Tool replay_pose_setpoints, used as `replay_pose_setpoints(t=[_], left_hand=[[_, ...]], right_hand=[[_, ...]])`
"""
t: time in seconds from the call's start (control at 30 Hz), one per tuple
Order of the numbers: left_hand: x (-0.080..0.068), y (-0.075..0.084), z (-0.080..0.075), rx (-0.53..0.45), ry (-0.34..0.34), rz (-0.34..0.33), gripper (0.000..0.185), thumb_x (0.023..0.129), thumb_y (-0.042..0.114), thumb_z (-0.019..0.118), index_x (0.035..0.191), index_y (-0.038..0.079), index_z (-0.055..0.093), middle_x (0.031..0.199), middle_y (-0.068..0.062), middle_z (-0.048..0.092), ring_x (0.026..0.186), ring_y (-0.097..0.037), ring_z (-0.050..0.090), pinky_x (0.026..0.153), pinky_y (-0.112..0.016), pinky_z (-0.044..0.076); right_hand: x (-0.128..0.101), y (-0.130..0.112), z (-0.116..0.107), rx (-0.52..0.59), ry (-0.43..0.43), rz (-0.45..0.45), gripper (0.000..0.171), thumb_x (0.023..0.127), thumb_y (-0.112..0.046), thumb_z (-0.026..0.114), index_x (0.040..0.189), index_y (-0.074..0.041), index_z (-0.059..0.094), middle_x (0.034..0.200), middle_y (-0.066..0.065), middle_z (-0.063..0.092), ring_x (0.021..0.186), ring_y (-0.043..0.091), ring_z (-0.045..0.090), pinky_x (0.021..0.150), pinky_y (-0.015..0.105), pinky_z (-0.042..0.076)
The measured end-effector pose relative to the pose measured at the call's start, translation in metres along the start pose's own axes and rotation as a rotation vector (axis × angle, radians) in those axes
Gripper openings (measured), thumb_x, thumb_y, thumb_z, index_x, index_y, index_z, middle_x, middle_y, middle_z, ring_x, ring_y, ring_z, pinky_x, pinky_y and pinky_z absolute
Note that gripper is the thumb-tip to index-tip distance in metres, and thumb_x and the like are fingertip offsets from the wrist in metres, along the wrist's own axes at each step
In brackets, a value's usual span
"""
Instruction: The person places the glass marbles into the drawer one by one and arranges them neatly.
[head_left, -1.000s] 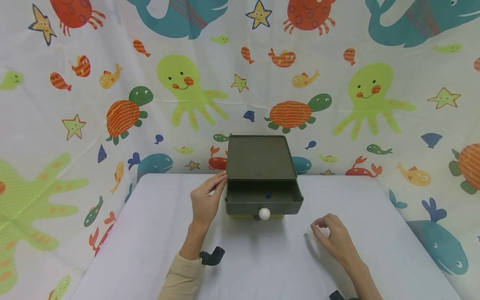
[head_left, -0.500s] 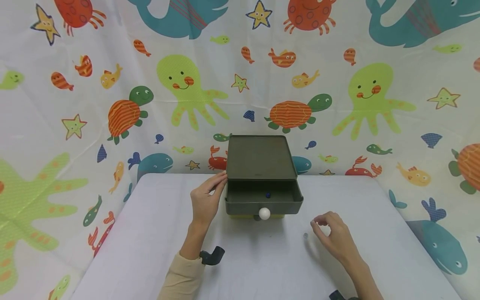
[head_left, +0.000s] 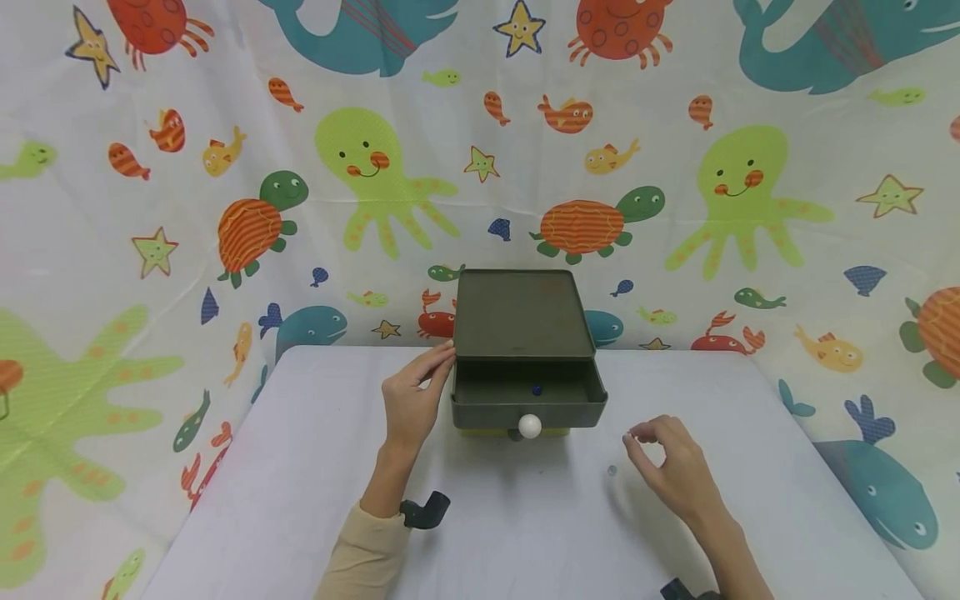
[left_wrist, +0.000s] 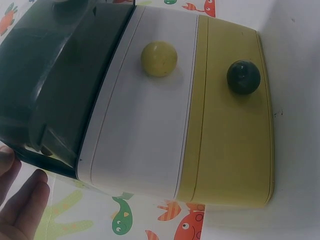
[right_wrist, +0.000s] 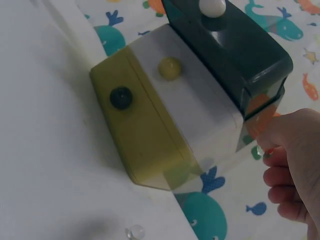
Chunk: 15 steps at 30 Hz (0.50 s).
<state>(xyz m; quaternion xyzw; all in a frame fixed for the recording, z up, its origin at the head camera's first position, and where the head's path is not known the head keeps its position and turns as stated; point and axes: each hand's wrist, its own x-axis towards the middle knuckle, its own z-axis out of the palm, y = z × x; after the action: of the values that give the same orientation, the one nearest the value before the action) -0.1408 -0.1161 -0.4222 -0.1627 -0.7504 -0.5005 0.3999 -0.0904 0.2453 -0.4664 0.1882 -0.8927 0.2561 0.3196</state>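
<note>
The left hand [head_left: 408,402] rests with straight fingers against the left side of the drawer cabinet [head_left: 522,333], which stands at the middle of the tabletop's [head_left: 300,467] far edge. Its top drawer [head_left: 528,396] is pulled out, with a small blue bead [head_left: 536,389] inside. The right hand [head_left: 667,471] hovers right of the cabinet, fingertips pinched together; whether they hold anything I cannot tell. A clear bead [head_left: 611,471] lies on the tabletop just left of it

A sea-creature curtain [head_left: 225,167] hangs behind the white table [head_left: 300,500].
</note>
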Motion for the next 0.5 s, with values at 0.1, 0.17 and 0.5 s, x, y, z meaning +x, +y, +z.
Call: replay_pose_setpoints(t=[0.1, 0.17, 0.5], left_hand=[[0.0, 0.0, 0.0, 0.001, 0.003, 0.004, 0.019, 0.09, 0.008, 0.073, 0.108, 0.003, 0.077, 0.113, -0.011, 0.076, 0.101, -0.026, 0.075, 0.087, -0.01, 0.056], [0.001, -0.001, 0.0, 0.007, 0.003, 0.002, 0.019, 0.09, 0.008, 0.073, 0.108, 0.003, 0.078, 0.112, -0.01, 0.076, 0.101, -0.025, 0.075, 0.087, -0.01, 0.056], [0.0, -0.001, 0.0, 0.007, 0.006, 0.015, 0.019, 0.09, 0.007, 0.073, 0.108, 0.003, 0.078, 0.111, -0.011, 0.077, 0.099, -0.026, 0.075, 0.086, -0.009, 0.056]], right_hand=[[0.003, -0.001, -0.003, 0.005, 0.014, -0.032, 0.022, 0.074, -0.004, 0.084, 0.089, -0.008, 0.069, 0.082, 0.0, 0.066, 0.08, 0.014, 0.06, 0.078, 0.0, 0.044], [0.004, -0.002, -0.005, 0.011, 0.022, -0.047, 0.022, 0.073, -0.004, 0.083, 0.089, -0.008, 0.069, 0.082, 0.0, 0.066, 0.08, 0.014, 0.06, 0.078, 0.0, 0.044], [0.01, -0.009, -0.012, 0.035, 0.05, -0.074, 0.021, 0.073, -0.003, 0.082, 0.089, -0.007, 0.069, 0.083, -0.001, 0.066, 0.081, 0.014, 0.059, 0.081, -0.001, 0.043]])
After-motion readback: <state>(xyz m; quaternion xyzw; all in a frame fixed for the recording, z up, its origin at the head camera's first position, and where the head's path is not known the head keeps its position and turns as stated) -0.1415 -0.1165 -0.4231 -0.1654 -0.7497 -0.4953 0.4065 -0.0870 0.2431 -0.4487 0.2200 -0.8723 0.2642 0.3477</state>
